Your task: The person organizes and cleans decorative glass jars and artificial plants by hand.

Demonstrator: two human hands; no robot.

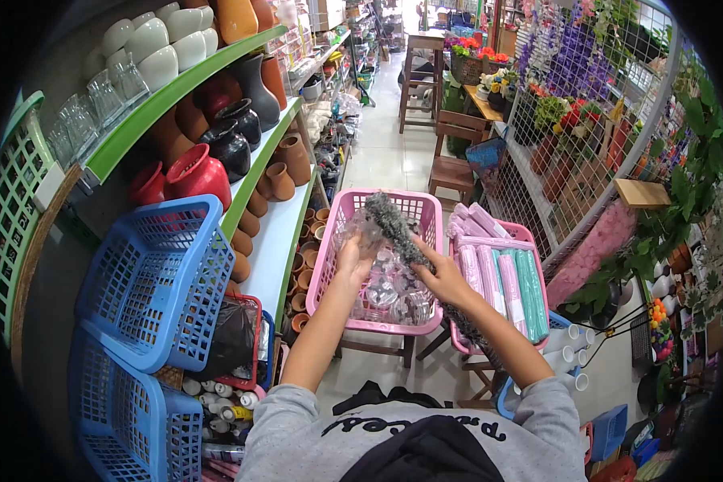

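Observation:
My left hand (357, 255) is closed around a clear, see-through piece (363, 228), perhaps a small glass or plastic container; its exact shape is blurred. A long, grey, fluffy duster (392, 225) is gripped in my right hand (440, 279), its upper end touching or just beside the clear piece. More of the grey fluff hangs down behind my right forearm. Both hands are over a pink plastic basket (323, 277), which stands on a wooden stool. Several clear round containers (381, 291) lie inside the basket, partly hidden by my hands.
Right of it, another pink basket (538, 249) holds wrapped pink and green packs (530, 293). Shelves with pots and white bowls (159, 66) line the left, beside stacked blue baskets (149, 281). A wooden chair (455, 153) and wire rack (590, 88) stand ahead.

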